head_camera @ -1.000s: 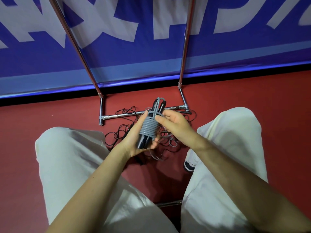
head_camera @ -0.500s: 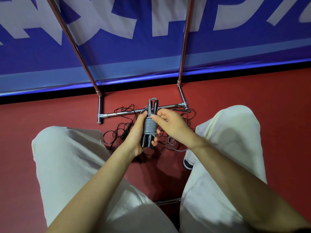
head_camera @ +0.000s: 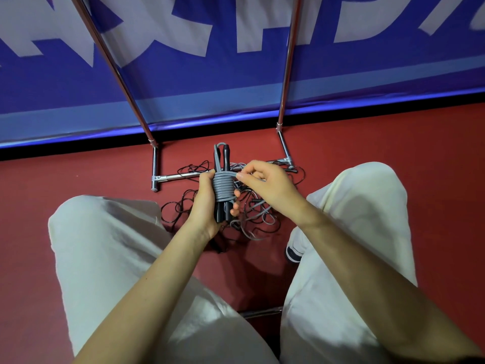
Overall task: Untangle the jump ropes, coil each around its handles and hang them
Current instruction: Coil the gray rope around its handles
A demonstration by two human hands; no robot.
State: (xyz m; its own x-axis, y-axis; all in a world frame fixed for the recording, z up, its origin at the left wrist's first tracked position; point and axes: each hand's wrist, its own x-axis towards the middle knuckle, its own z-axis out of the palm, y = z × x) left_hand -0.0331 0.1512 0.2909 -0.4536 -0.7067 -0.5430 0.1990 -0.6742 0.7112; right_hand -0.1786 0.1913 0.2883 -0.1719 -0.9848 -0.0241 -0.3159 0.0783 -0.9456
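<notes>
Right hand now higher, at grey rope coil's top; left hand unmoved.

You're looking down at a dark red floor that runs to a black strip at the foot of the far wall. Above that strip a blue banner with big pale lettering covers the wall, with a lighter blue band along its lower part and a bright glossy sheen on its bottom edge. A chrome tube rack stands on the floor in front of it: two shiny uprights lean up out of view, joined low by a crossbar.
</notes>
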